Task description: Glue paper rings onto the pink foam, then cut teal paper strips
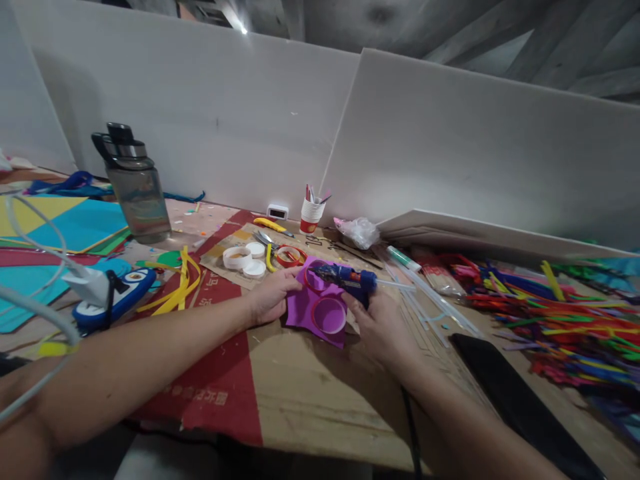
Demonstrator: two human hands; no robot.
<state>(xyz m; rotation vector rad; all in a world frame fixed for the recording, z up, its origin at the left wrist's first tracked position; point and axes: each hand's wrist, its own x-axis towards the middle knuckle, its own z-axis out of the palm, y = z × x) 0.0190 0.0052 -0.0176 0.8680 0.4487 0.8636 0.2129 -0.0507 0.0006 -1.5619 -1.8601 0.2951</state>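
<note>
My right hand (383,327) is wrapped round a blue hot glue gun (357,283), its nozzle pointing left over a purple foam sheet (304,308). On that sheet sit two red-edged rings; the nearer ring (329,315) has purple showing inside it, and the farther ring (314,277) lies partly behind the nozzle. A clear glue stick (395,285) sticks out of the gun's back end. My left hand (273,297) pinches the left edge of the purple sheet. Whether the nozzle touches the ring, I cannot tell.
White round lids (254,269), scissors (265,240) and a yellow utility knife (270,225) lie behind the sheet. A water bottle (137,187) and power strip (115,300) stand left. Coloured pipe cleaners (575,320) and a black phone-like slab (520,400) are at right.
</note>
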